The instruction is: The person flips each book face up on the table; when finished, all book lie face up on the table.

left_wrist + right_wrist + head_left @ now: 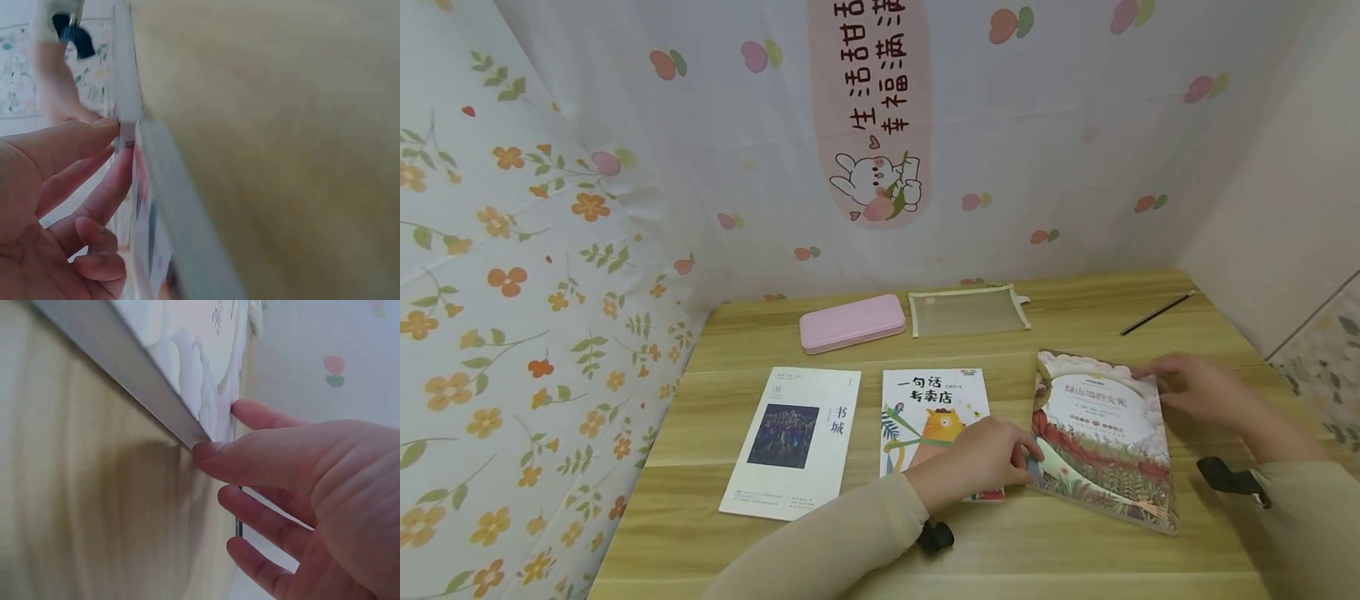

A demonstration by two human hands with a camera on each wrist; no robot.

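A picture book (1101,433) with red, green and cream artwork lies slightly turned on the table's right side. My left hand (977,457) pinches its lower left corner; in the left wrist view the thumb and a finger of the left hand (69,181) meet at that corner. At the upper right corner is my right hand (1198,396). The right wrist view shows the right hand (312,481) with its thumb on the book's side edge and the index finger at the top edge. Under my left forearm lies a second book with an orange animal (936,417), partly covered.
A white book (790,442) with a dark picture lies at left. Behind the books are a pink pencil case (853,323) and a mesh zip pouch (970,311). A dark pencil or pen (1157,313) lies at the back right. Printed curtains border the wooden table (700,392).
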